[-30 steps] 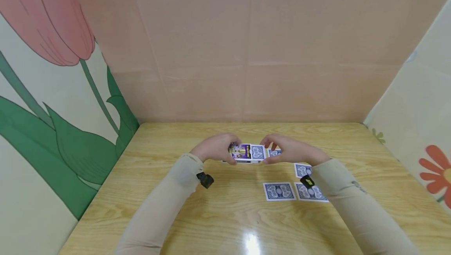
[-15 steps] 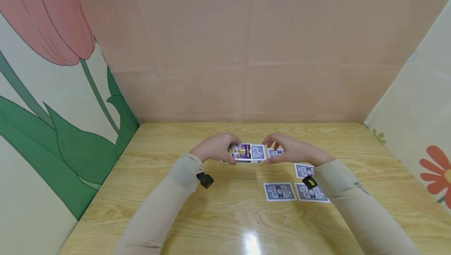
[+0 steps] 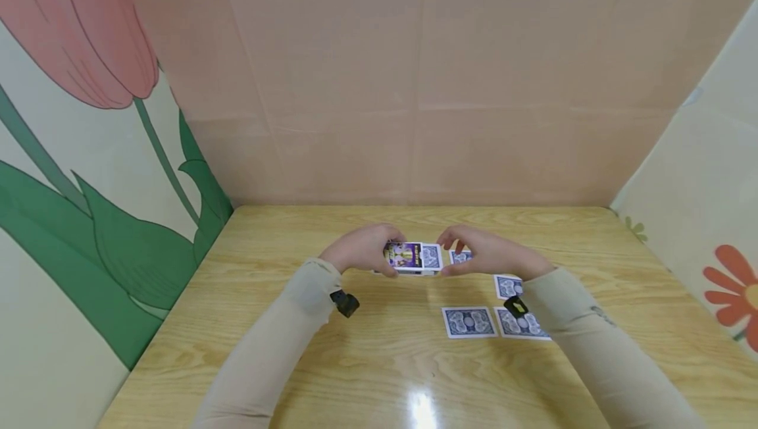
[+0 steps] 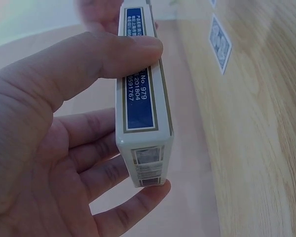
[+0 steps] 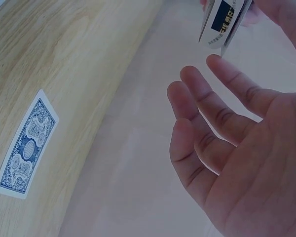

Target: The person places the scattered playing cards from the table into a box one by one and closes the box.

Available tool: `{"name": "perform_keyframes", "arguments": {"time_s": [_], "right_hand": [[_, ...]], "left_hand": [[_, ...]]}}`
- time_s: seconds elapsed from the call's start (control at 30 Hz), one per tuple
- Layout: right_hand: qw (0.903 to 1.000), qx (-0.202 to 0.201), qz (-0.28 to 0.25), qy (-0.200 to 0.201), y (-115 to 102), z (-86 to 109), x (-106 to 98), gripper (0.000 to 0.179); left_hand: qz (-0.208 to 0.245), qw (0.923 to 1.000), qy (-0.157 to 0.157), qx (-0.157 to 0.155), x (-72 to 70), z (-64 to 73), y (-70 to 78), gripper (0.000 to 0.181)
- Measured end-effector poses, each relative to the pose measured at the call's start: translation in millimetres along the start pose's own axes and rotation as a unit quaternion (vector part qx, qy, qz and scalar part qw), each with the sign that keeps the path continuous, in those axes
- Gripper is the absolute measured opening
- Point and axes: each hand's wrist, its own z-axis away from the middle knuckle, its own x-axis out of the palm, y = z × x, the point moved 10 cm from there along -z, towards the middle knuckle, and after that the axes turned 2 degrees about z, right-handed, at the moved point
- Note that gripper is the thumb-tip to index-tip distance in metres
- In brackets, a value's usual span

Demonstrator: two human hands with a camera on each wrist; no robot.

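Observation:
My left hand (image 3: 362, 250) grips a purple-and-white playing card box (image 3: 405, 254) above the table, thumb on one narrow side and fingers on the other. In the left wrist view the box's blue printed side (image 4: 140, 111) faces the camera. Blue-backed playing cards (image 3: 431, 256) stick out of the box's right end. At that end, my right hand (image 3: 494, 252) pinches the cards between thumb and forefinger; its other fingers (image 5: 217, 111) are bent and hold nothing. The right wrist view shows the box's end (image 5: 222, 22), but the thumb's contact is cut off.
Several blue-backed cards lie face down on the wooden table (image 3: 379, 363): a front card (image 3: 470, 322), one beside it (image 3: 520, 324) partly under the right wrist, another behind (image 3: 506, 286), and one (image 3: 459, 256) partly hidden by the right hand. A pink-beige wall (image 3: 355, 87) stands behind.
The right hand moved slightly right, then back left, and the protruding cards slid a little farther into the box. The left hand and box have stayed put.

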Motion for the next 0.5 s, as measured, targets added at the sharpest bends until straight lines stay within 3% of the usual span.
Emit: {"name": "perform_keyframes", "arguments": {"time_s": [0.5], "right_hand": [[0.9998, -0.017, 0.002, -0.007, -10.1, -4.0, 0.7, 0.056]], "left_hand": [[-0.008, 1.0000, 0.002, -0.003, -2.1, 1.6, 1.9, 0.060]]}}
